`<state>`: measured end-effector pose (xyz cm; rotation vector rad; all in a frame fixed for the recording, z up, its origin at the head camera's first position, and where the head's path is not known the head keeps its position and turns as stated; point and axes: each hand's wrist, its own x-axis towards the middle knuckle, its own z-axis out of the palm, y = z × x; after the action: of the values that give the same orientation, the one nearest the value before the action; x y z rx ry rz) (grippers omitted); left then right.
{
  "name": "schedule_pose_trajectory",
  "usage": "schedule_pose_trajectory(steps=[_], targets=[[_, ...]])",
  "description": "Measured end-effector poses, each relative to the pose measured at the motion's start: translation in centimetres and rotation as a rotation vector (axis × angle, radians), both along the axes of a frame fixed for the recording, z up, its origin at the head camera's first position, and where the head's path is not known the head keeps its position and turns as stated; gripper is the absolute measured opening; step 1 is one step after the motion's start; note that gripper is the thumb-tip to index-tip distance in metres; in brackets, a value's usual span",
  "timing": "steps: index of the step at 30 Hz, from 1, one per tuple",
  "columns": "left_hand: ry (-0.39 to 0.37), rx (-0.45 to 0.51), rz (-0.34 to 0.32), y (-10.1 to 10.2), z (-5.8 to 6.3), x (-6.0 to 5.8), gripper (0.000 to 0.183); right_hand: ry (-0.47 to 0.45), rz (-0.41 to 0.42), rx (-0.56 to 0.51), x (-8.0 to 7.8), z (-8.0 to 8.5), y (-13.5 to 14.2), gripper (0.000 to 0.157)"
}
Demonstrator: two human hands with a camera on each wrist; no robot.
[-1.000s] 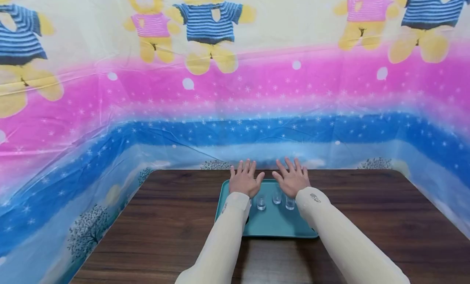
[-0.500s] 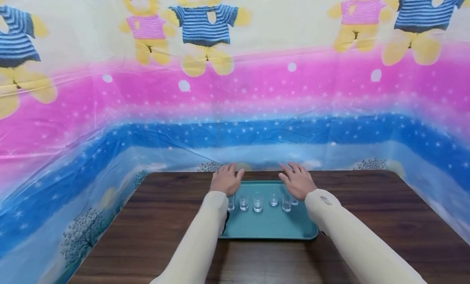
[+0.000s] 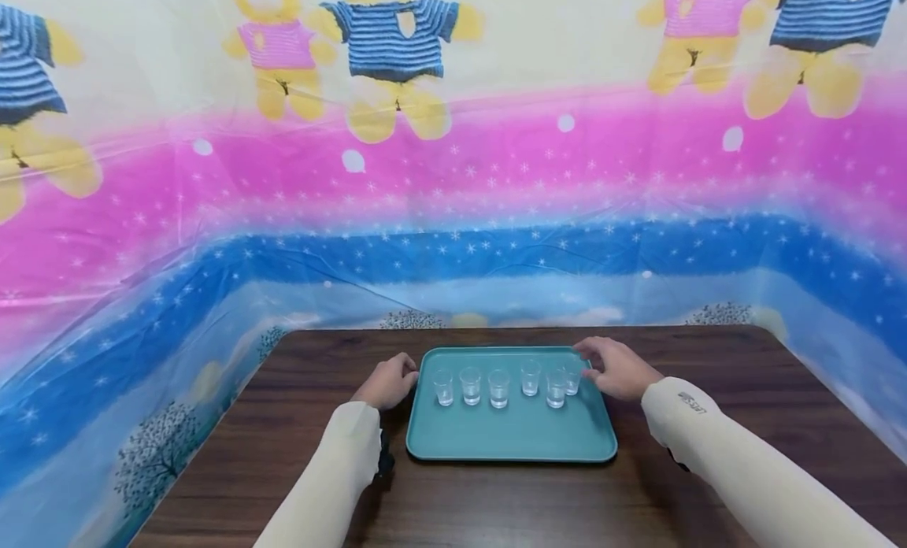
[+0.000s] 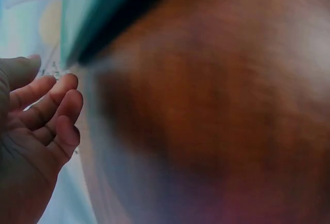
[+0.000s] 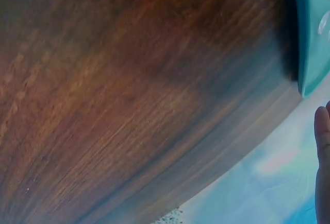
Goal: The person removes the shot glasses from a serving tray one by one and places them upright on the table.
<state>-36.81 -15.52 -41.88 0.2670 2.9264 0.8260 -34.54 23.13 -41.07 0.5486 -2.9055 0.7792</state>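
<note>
A teal rectangular tray lies on the dark wooden table, bearing several small clear glasses that stand upright in an uneven row. Just outside the tray's left edge, my left hand has its fingers loosely bent; in the left wrist view the fingers hold nothing and the tray's corner is close above them. At the far right corner, my right hand reaches over the rim, its fingertips beside the rightmost glass. The right wrist view shows only a finger below the tray's corner.
The brown wood-grain table extends around the tray on all sides. Behind it hangs a patterned cloth with printed bears, close along the table's far edge. Cream sleeves cover both forearms.
Both hands have come down and apart, from raised with spread fingers above the tray to its left and right sides. The glasses they hid are now in sight.
</note>
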Motion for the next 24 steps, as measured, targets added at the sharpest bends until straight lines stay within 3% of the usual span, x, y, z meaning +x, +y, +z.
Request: schedule_pose_trajectory(steps=[13, 24], targets=[[-0.029, 0.036, -0.003, 0.2, -0.8, 0.1, 0.025, 0.076, 0.05, 0.073, -0.3, -0.3, -1.1, 0.029], [-0.066, 0.031, 0.007, 0.3, -0.8, 0.4, 0.023, 0.103, -0.034, -0.037, -1.0, -0.2, 0.6, 0.028]])
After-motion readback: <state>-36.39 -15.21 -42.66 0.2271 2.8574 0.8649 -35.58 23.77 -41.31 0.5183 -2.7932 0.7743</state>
